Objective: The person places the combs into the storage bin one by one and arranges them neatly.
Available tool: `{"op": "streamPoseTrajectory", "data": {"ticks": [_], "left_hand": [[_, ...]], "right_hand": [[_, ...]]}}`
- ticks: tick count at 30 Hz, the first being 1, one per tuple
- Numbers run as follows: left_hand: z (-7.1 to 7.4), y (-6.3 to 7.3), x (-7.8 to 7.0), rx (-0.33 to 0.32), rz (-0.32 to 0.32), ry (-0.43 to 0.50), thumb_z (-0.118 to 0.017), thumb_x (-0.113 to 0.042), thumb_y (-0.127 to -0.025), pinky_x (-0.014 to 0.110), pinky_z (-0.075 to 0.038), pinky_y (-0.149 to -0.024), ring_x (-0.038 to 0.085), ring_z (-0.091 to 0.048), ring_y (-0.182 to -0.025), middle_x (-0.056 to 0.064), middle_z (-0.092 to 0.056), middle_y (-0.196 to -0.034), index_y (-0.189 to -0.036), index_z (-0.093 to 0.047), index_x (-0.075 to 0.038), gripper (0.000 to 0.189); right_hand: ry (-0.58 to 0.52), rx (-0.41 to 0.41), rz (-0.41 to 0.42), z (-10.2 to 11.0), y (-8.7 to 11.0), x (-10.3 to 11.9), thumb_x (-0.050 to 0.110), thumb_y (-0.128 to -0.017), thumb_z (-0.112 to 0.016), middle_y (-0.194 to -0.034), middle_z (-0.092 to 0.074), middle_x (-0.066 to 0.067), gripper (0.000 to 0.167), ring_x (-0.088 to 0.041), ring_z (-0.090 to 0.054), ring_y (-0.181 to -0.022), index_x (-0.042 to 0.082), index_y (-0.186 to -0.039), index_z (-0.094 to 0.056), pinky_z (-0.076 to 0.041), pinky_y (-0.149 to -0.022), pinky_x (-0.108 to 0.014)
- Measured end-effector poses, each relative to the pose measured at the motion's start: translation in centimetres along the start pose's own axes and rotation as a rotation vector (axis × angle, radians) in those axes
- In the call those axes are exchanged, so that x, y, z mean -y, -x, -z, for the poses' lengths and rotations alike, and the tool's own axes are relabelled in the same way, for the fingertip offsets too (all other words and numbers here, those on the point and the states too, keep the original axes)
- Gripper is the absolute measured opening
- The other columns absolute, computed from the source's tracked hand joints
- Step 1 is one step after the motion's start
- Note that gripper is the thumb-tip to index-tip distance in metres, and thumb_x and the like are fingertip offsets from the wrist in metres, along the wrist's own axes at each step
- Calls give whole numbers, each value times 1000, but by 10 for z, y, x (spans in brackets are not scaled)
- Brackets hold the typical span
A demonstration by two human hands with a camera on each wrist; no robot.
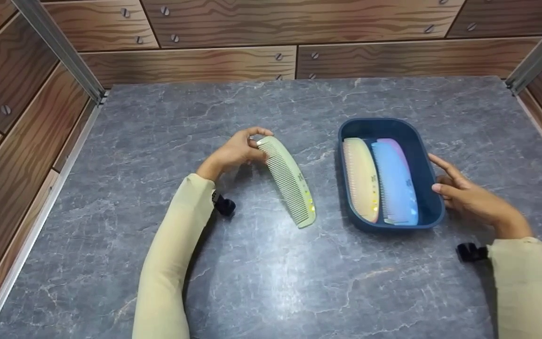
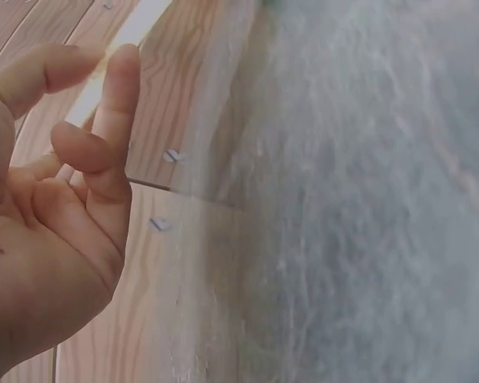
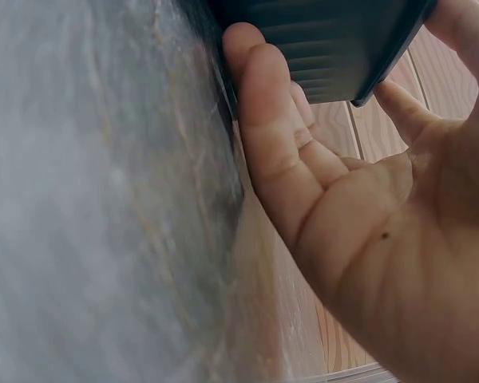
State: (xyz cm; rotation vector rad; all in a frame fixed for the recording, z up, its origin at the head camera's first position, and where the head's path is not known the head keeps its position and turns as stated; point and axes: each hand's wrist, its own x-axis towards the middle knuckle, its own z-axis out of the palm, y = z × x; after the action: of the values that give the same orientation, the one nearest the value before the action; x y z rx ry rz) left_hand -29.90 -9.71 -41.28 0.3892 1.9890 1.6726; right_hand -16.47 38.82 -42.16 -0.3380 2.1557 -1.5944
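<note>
A pale green comb (image 1: 294,183) slants across the middle of the head view, teeth facing left. My left hand (image 1: 240,151) pinches its far end between thumb and fingers; in the left wrist view my left hand (image 2: 64,191) shows bent fingers, and the grip on the comb is not clear there. A dark blue plastic tray (image 1: 393,228) stands at the right. Inside lie a cream comb (image 1: 360,181), a blue comb (image 1: 395,183) and a purple-pink one (image 1: 397,147) partly under the blue. My right hand (image 1: 473,195) grips the tray's right side, thumb on the rim, fingers against the outer wall.
The grey marbled tabletop (image 1: 271,278) carries the tray. Wood-patterned panels (image 1: 228,66) rise at the back and sides, with metal posts (image 1: 64,52) at the far corners. A black wrist camera (image 1: 224,205) sits on my left sleeve, another black camera (image 1: 471,253) on my right.
</note>
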Motion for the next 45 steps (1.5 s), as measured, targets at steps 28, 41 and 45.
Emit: {"op": "streamPoseTrajectory", "data": {"ticks": [28,41,45], "left_hand": [[-8,3,-7,-104,-67,127,-60,14,-78,25,-47,-64,11,-61,-71,5,-68,-88,-125,-50,-5,52],[-11,2,-6,-125,-57,53,-66,7,-78,24,-38,-52,11,-59,-63,1,-70,-86,-126,-53,-7,52],[-12,3,-6,-136,-55,51,-69,0,-80,25,-35,-48,12,-56,-58,1,-69,-83,-126,-53,-11,51]], "right_hand": [[96,-48,-18,0,0,0,15,-104,-40,-117,-53,3,66,-7,-63,-94,33,-155,-2,-55,-76,-28],[64,-34,-15,1,0,0,13,-104,-40,-118,-54,4,67,-7,-63,-98,34,-155,-2,-55,-79,-26],[20,-21,-12,0,1,0,13,-104,-41,-121,-53,4,68,-6,-63,-102,34,-155,-2,-55,-82,-25]]}}
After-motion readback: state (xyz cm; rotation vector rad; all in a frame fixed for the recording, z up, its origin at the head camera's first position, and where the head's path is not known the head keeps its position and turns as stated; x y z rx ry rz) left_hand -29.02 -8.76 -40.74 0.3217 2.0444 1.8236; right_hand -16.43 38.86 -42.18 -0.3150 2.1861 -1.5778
